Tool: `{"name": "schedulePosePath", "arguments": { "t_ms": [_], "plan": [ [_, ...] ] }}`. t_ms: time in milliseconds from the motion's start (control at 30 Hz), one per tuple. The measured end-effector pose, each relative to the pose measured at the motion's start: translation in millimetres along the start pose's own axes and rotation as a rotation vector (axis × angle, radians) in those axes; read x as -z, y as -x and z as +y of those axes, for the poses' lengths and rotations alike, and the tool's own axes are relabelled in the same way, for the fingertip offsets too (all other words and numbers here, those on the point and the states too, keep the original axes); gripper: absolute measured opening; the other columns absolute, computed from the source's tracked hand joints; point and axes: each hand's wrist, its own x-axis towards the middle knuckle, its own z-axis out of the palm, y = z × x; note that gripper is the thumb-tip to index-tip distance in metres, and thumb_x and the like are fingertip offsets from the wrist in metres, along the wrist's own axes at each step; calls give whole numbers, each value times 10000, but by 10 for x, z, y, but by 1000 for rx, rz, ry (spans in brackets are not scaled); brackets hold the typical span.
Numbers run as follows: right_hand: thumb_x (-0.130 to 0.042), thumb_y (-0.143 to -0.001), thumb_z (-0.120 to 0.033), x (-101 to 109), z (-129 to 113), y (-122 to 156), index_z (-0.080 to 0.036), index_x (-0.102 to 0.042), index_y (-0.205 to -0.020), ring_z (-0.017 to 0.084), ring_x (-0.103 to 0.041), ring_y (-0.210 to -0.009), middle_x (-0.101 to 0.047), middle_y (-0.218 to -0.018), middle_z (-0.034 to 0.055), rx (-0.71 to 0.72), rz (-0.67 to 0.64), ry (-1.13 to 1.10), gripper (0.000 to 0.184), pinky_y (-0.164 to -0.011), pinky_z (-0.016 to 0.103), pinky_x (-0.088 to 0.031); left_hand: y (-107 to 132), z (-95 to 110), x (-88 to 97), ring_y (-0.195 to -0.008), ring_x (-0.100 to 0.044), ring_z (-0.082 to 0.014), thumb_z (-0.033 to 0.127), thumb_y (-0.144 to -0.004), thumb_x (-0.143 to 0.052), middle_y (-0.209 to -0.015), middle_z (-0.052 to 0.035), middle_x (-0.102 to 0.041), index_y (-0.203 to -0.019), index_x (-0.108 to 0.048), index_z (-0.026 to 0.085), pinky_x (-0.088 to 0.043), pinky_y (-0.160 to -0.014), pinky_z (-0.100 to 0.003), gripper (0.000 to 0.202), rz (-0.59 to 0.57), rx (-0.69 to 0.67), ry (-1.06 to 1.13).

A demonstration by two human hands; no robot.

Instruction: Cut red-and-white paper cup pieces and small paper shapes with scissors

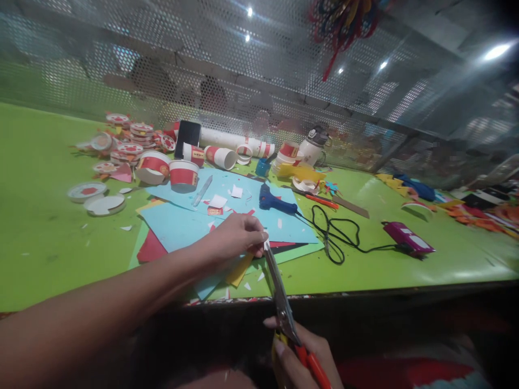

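My left hand is closed in a pinch on a small piece of white paper above the front edge of the table. In my right hand are scissors with long metal blades and orange and yellow handles. The blade tips meet the white paper just beside my left fingertips. Under my left hand lie sheets of light blue paper, with white scraps and a blue glue gun on top.
Paper cups and stacked red-and-white paper discs stand at the back left. A black cable runs from the glue gun to a purple power block. A phone, a bottle and an orange cutter lie farther back. A perforated metal screen rises behind.
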Motion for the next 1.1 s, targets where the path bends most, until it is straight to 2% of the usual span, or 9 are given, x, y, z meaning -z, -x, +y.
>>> {"name": "schedulePosePath", "arguments": {
  "t_ms": [133,433,600,767,933,1100],
  "plan": [
    [-533,-767,-523,22,-35,-9,-131,-705,-914,83,-232,-399,-307,-471,-70,48,7,37,453,-378,225,-176,1,1,-8,-509,-530,-125,178,-719,-605,-460,32,-509,-536,-499,172,-382,-611,-285,212,-4,-1,12],
    [-494,-771,-460,6,-34,-4,-139,-702,-925,91,-232,-401,-306,-467,-68,32,26,112,412,-384,228,-178,13,-7,-4,-524,-533,-133,184,-718,-606,-451,44,-481,-554,-519,171,-370,-612,-288,186,-10,-20,12],
    [-498,-752,-405,10,-59,-18,-125,-724,-905,109,-283,-450,-357,-515,-41,85,46,154,392,-436,245,-240,4,-27,9,-522,-533,-129,181,-711,-612,-459,39,-493,-548,-520,171,-371,-613,-287,187,-25,-27,43],
    [-494,-783,-444,9,-44,-8,-138,-700,-948,85,-243,-389,-317,-465,-69,4,0,64,404,-378,221,-184,-9,-49,18,-523,-536,-126,186,-717,-609,-473,31,-521,-571,-533,164,-371,-610,-284,167,-33,-31,24],
    [-523,-763,-474,-9,-23,-6,-141,-707,-910,81,-233,-398,-305,-464,-71,36,37,59,409,-375,218,-170,-9,-42,13,-527,-541,-129,196,-721,-610,-457,48,-483,-573,-528,166,-371,-613,-283,172,-37,-35,41],
    [-517,-759,-473,-5,-9,-7,-145,-702,-926,84,-259,-380,-331,-447,-65,12,11,54,411,-369,213,-186,0,-34,12,-536,-539,-132,194,-726,-600,-477,36,-503,-572,-532,168,-365,-613,-285,170,-40,-30,28]
  ]
}}
